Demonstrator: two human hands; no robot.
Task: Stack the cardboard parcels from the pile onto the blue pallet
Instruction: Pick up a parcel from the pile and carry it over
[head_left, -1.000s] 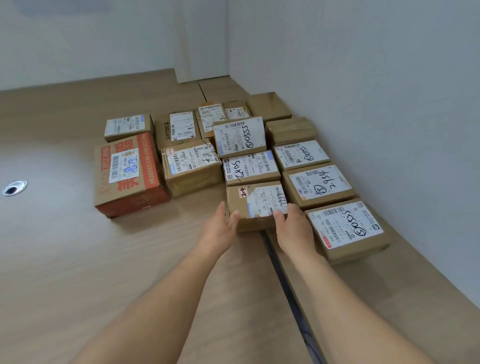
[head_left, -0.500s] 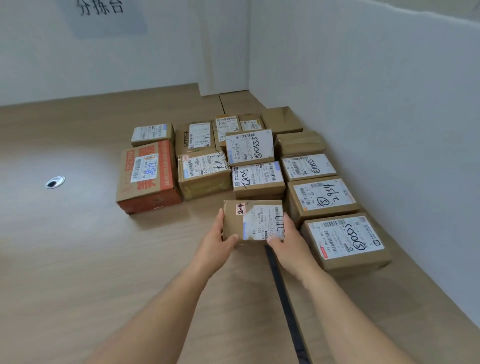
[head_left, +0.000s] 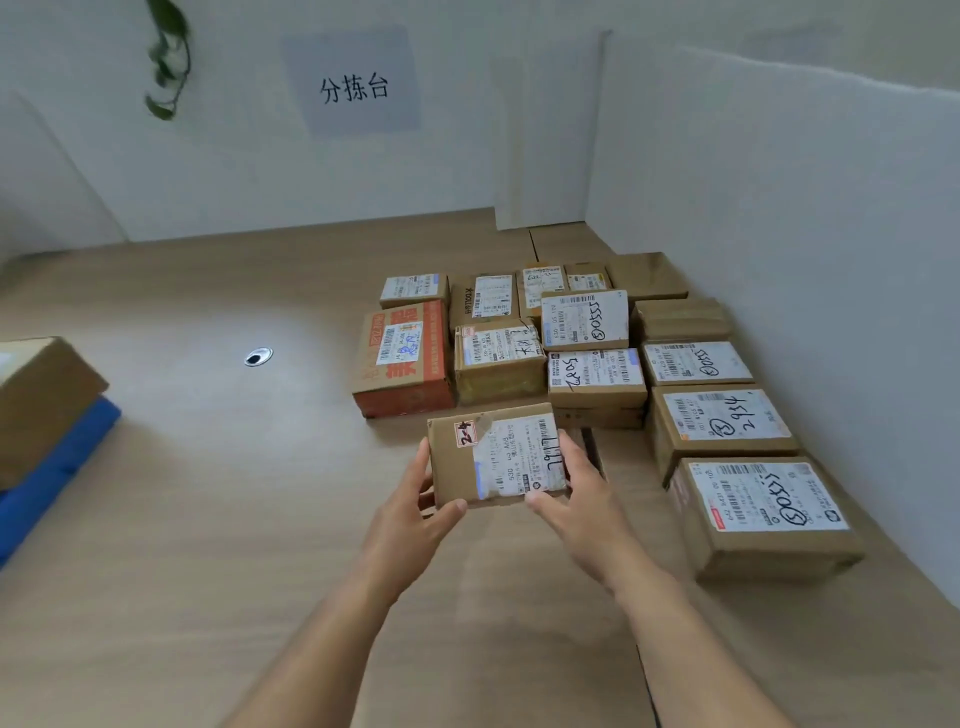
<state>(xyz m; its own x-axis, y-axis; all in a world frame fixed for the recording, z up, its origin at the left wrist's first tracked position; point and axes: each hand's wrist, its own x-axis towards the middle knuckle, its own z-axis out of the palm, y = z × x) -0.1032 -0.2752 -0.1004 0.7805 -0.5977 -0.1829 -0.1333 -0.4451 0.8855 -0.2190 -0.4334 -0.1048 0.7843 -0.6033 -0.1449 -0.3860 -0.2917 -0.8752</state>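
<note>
A small flat cardboard parcel (head_left: 470, 470) with a red "2-4" sticker and a white label is lifted above the wooden table. My left hand (head_left: 410, 514) grips its left edge with the thumb on the near edge, and my right hand (head_left: 576, 493) grips its right edge. Behind it lies the pile of several labelled parcels (head_left: 597, 371) against the right wall. The blue pallet (head_left: 47, 473) shows at the far left edge, with a brown parcel (head_left: 41, 400) on it.
A red-and-brown box (head_left: 402, 358) stands at the pile's left. A metal grommet hole (head_left: 258, 357) sits in the table (head_left: 208, 519). White walls close the back and right; a paper sign (head_left: 356, 83) hangs on the back wall. A dark seam runs down the table near my right arm.
Both hands have lifted the small parcel off the table and drawn it toward me and leftward. My view has swung left and up, bringing the blue pallet into sight.
</note>
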